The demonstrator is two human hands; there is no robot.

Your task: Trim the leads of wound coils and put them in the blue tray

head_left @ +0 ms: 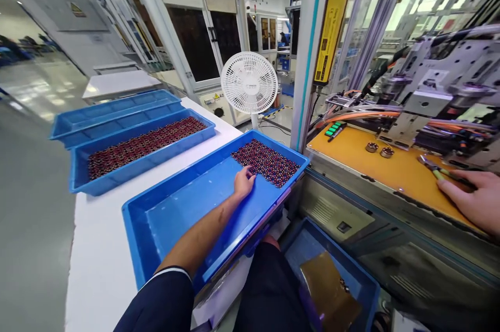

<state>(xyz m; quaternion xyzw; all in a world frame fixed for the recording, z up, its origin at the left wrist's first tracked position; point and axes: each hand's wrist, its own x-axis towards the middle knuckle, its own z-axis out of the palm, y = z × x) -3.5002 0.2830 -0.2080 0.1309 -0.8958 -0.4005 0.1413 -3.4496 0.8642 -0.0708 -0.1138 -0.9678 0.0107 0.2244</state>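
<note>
My left hand [244, 182] reaches into a long blue tray [179, 207], at the near edge of a bed of small round dark parts [269, 162]. Its fingers are curled together; whatever lies between the fingertips is too small to make out. At the right edge, my right hand [474, 196] is closed around the handles of a pair of pliers [428, 163]. Their jaws point left, low over an orange work surface [359, 170]. To their left, a round metal part [371, 147] and a second round metal part [387, 152] sit on that surface.
Another blue tray [80, 170] with similar parts and a further blue tray [62, 126] stand on the white table [91, 248]. Machine fixtures [429, 100] rise behind the orange surface. A white fan [250, 84] stands ahead. Below, a blue bin [369, 290] holds a brown sheet [328, 290].
</note>
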